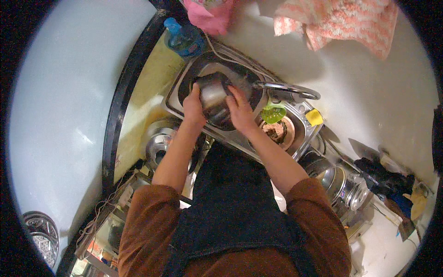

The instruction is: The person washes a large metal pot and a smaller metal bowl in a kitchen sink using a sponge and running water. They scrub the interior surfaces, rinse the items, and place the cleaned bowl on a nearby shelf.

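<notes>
A shiny metal pot (214, 92) is held over the larger basin of a stainless steel sink (175, 100). My left hand (193, 106) grips its left side, with the thumb up along the wall. On the opposite side my right hand (240, 110) has its fingers around the pot's edge. The pot looks tilted, and its inside cannot be made out. A chrome faucet spout (289, 87) reaches over the basin from the right, close to my right hand.
In the smaller basin lie a green strainer (273, 114) and a pinkish bowl (290, 133). A yellow sponge (314, 117) rests on the sink's right rim. A blue plastic bottle (185, 39) stands behind left. Metal pots (334, 176) sit at right; a striped towel (349, 24) hangs above.
</notes>
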A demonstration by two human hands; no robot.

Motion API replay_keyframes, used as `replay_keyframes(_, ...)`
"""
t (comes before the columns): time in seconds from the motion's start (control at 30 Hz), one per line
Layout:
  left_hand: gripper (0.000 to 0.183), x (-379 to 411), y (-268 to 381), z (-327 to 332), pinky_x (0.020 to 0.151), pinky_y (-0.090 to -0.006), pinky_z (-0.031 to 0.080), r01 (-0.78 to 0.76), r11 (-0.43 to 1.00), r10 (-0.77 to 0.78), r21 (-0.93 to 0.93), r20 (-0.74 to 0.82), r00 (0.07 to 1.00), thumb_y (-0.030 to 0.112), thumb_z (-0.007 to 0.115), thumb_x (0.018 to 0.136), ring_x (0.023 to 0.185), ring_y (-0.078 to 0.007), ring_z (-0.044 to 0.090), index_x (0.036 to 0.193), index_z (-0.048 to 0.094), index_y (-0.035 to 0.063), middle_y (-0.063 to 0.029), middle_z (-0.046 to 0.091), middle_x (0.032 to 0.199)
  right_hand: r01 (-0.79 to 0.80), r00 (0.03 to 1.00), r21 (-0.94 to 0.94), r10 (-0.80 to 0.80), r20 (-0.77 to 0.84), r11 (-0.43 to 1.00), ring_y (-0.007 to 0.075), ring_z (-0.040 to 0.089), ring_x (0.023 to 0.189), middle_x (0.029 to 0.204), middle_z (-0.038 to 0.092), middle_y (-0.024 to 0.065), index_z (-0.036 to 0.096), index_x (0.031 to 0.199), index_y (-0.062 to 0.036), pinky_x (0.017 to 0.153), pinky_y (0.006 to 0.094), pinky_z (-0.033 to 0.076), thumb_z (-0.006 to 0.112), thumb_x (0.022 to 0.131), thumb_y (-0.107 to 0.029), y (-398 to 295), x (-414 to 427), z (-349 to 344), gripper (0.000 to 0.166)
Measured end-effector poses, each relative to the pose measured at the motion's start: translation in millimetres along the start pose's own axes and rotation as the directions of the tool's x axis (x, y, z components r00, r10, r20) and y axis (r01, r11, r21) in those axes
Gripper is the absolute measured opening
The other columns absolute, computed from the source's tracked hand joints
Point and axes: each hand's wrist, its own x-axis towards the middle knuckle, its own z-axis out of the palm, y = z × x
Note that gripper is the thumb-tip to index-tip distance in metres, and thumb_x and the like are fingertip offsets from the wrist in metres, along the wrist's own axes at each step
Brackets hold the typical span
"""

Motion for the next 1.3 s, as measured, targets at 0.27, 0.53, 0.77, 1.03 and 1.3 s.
replay_keyframes(0.27,0.054,-3,-11,14,0.083,-0.0486,0.057,0.02,0.99,-0.021,0.14,-0.001,1.0,0.041,0.069,0.1,0.097,-0.0294,0.069,0.127,0.061,-0.0046,-0.0138,0.068,0.116,-0.066,0.997,0.071,0.062,0.055,0.995,0.0365,0.052,0.139,0.148,0.055,0.0207,0.059,0.14,-0.0075,0.115,0.0418,0.041,0.055,0.106,-0.022,18,-3,-34,0.037)
replay_keyframes(0.53,0.071,-1,-29,28,0.089,-0.0534,0.056,0.057,0.994,-0.065,0.088,0.095,0.993,0.053,0.069,0.097,0.111,-0.0308,0.066,0.136,0.055,-0.0047,-0.014,0.064,0.127,-0.184,0.98,-0.228,0.197,0.032,0.956,0.0463,0.065,0.107,0.118,0.068,0.0248,0.067,0.122,-0.0027,0.095,0.0505,0.054,0.061,0.099,-0.026,73,-27,-87,0.034)
replay_keyframes(0.77,0.066,31,-45,40,0.104,-0.0571,0.05,0.166,0.974,-0.133,-0.152,0.206,0.969,0.052,0.057,0.105,0.126,-0.0348,0.06,0.146,0.047,0.0022,-0.0144,0.058,0.142,0.038,0.986,-0.731,0.092,0.137,0.681,0.0379,0.058,0.125,0.132,0.062,0.0195,0.067,0.128,-0.01,0.107,0.0567,0.045,0.065,0.093,-0.03,124,-54,-128,0.041)
replay_keyframes(1.03,0.06,32,-58,47,0.115,-0.0598,0.04,0.264,0.905,-0.211,-0.335,0.186,0.96,0.052,0.05,0.107,0.136,-0.0353,0.053,0.149,0.047,0.0085,-0.0115,0.052,0.151,-0.141,0.97,-0.506,0.221,0.101,0.851,0.0315,0.052,0.137,0.139,0.06,0.015,0.058,0.141,-0.0093,0.113,0.0584,0.042,0.065,0.096,-0.031,110,-77,-103,0.05)
replay_keyframes(1.3,0.073,15,-54,29,0.121,-0.0608,0.032,0.375,0.868,-0.288,-0.327,0.284,0.914,0.066,0.039,0.105,0.146,-0.0362,0.043,0.156,0.043,0.0137,-0.0103,0.041,0.163,-0.521,0.737,0.839,0.415,0.534,-0.154,0.0303,0.063,0.12,0.125,0.068,0.0125,0.06,0.124,-0.0065,0.106,0.0518,0.05,0.058,0.102,-0.019,56,-21,-99,0.026)
